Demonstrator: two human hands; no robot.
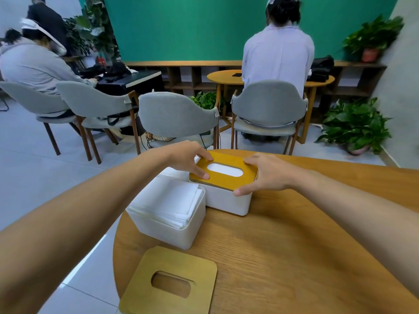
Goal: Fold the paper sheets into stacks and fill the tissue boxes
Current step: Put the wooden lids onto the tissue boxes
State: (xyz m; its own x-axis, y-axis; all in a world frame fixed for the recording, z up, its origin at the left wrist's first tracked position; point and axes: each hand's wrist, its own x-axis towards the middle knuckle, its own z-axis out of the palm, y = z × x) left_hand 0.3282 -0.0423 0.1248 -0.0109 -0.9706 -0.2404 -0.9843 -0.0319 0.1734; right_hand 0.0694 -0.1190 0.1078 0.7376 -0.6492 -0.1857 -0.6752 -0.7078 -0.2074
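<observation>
With the left hand point(189, 159), pinches the left end of the wooden lid point(246, 179) between thumb and fingers; with the right hand point(266, 175), clasps the lid's right end, thumb at the near corner, fingers over the far edge. Holds the lid on top of the far tissue box point(229, 201), white visible through its oval slot. Just beside it, nearer and leftward, the open tissue box point(165, 232), filled to the rim with a stack of folded paper sheets point(169, 198). Flat on the round table point(294, 245), at its near edge, a second lid point(138, 288), apart from both boxes.
</observation>
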